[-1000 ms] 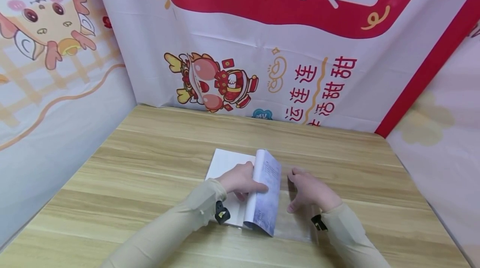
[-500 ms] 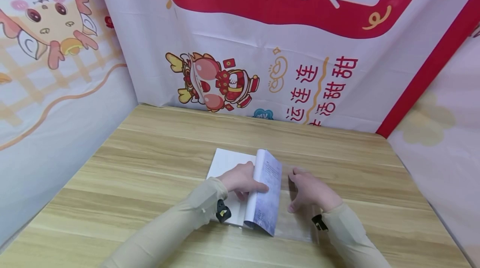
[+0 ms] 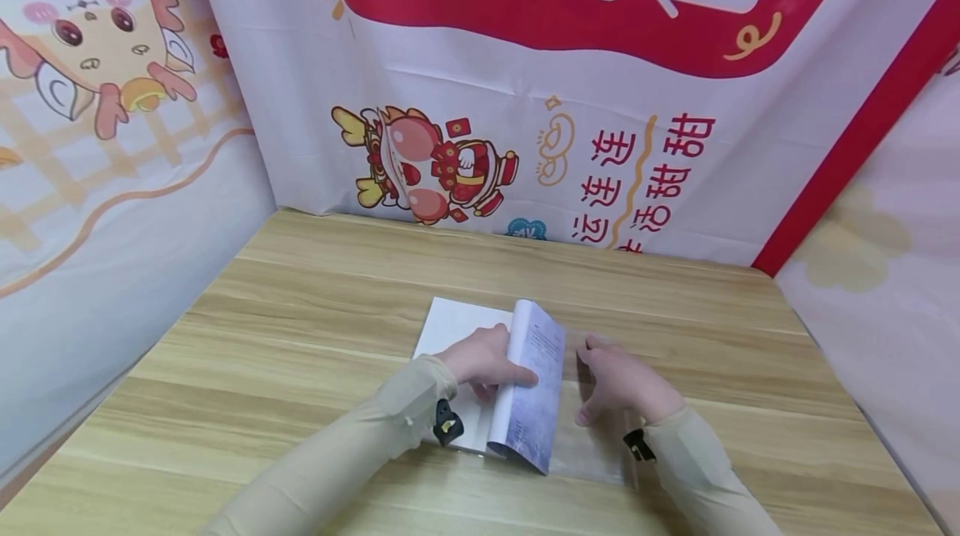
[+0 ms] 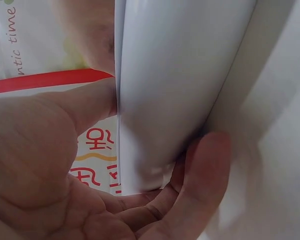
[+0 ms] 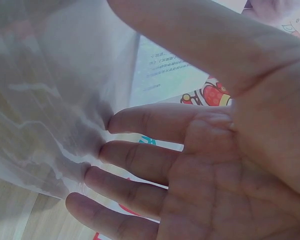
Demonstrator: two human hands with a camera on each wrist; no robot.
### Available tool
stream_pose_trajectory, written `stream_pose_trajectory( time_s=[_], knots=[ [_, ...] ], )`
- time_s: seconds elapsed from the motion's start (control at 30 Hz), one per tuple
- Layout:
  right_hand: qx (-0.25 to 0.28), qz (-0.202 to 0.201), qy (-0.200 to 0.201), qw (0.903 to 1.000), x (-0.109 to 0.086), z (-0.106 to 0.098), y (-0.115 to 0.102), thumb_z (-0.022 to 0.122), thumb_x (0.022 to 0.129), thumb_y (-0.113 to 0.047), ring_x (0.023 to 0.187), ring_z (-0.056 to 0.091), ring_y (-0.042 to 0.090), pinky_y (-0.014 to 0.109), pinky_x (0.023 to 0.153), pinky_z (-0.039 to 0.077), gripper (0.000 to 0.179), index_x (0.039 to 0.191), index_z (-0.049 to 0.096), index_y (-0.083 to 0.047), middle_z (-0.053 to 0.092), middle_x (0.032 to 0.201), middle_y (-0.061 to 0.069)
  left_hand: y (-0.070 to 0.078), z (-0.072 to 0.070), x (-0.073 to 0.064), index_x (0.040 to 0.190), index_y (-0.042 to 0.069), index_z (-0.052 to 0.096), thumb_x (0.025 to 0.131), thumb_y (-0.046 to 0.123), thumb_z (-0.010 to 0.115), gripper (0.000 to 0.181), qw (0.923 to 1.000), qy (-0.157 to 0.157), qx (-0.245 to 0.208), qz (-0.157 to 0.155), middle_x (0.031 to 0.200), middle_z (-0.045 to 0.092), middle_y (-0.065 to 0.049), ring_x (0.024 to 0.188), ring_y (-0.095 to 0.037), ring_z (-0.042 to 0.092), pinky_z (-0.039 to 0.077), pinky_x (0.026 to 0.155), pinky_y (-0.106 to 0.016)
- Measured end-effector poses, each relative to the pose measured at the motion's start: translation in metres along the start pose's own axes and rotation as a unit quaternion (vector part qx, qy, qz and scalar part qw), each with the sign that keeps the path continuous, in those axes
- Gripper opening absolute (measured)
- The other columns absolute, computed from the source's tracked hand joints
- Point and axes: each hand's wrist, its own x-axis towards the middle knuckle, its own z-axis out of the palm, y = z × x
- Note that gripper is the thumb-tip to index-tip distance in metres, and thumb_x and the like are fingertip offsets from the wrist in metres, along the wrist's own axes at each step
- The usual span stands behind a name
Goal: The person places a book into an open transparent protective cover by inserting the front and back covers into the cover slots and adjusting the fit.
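Note:
A book with bare white pages (image 3: 444,334) lies open on the table, its bluish-purple printed cover (image 3: 542,357) bent upright and over to the right. My left hand (image 3: 483,357) grips this bent part, thumb on the printed side and fingers behind. Close up in the left wrist view, the curved white sheet (image 4: 182,65) passes between thumb and fingers. A clear plastic film (image 3: 588,454) spreads out flat to the right of the cover. On it rests my right hand (image 3: 622,378), fingers spread; in the right wrist view its fingertips touch the wrinkled film (image 5: 45,90).
The wood-grain table (image 3: 285,336) extends around the book on all sides. A printed cloth (image 3: 465,52) with red lettering and cartoon figures hangs behind its far edge, and more cloth hangs at the left and right. A black strap (image 3: 447,423) circles my left wrist.

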Motion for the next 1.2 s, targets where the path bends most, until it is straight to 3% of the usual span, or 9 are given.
stream_pose_trajectory(
  time_s=[0.33,0.67,1.2],
  knots=[
    [0.009,0.005,-0.007,0.9999,-0.0009,-0.0007,-0.0006,0.095,0.059,-0.029,0.133,0.035,0.047,0.056,0.108,0.033,0.103,0.138,0.045,0.013,0.034,0.149,0.031,-0.0004,0.0022,-0.0010,0.113,0.001,0.052,0.083,0.025,0.080,0.047,1.0000,0.003,-0.009,-0.002,0.077,0.064,-0.008,0.061,-0.022,0.066,0.058,0.052,-0.038],
    [0.016,0.015,-0.008,0.9997,0.0001,0.0006,-0.0013,0.095,0.059,-0.027,0.128,0.044,0.042,0.055,0.105,0.038,0.101,0.139,0.046,0.011,0.046,0.140,0.023,-0.0026,0.0044,-0.0003,0.113,-0.001,0.050,0.085,0.022,0.078,0.046,0.9999,0.008,-0.006,0.002,0.078,0.061,-0.010,0.059,-0.022,0.066,0.058,0.051,-0.037],
    [0.015,0.010,-0.007,0.9998,-0.0021,-0.0002,-0.0018,0.095,0.060,-0.026,0.128,0.044,0.041,0.055,0.104,0.039,0.100,0.138,0.046,0.011,0.047,0.139,0.023,-0.0038,0.0056,-0.0008,0.117,-0.003,0.048,0.085,0.023,0.078,0.051,0.9999,0.014,-0.003,0.008,0.079,0.061,-0.009,0.060,-0.021,0.066,0.057,0.050,-0.033]
  ],
)
